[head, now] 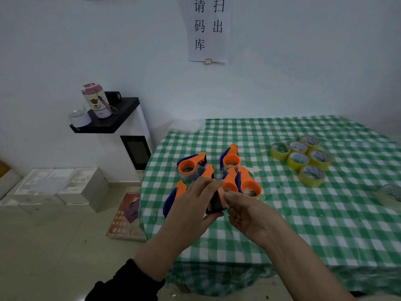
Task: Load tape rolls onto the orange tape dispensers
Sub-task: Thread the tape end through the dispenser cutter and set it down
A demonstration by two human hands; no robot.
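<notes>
Black sleeve (130,281) covers the left forearm at the bottom edge; the right forearm is bare. Both hands meet over the near-left part of the surface (303,224), which wears a green-and-white checked cloth. The left hand (195,205) has its grip clamped on the held dispenser (216,202), fingers over the top and thumb beneath, so that the dark end faces the camera. The right hand (249,216) has its grip closed too, fingertips (227,195) pinching the right edge of the same dispenser. Whether tape lies between them I cannot tell.

Just behind the hands, 6 orange dispensers (249,183) with blue handles lie bunched together on the cloth. The far-left one (191,165) shows a clear roll in its ring. Well apart to the right, 6 yellow tape rolls (301,159) lie flat, touching in a cluster. 1 clear roll (390,195) lies alone at the right edge.

Left of the surface a white appliance (138,137) with a black top carries a pink bottle (97,101) and a glass cup (79,118). Pale boxes (54,187) and a red packet (128,216) lie on the floor. A paper sign (207,29) hangs on the wall.
</notes>
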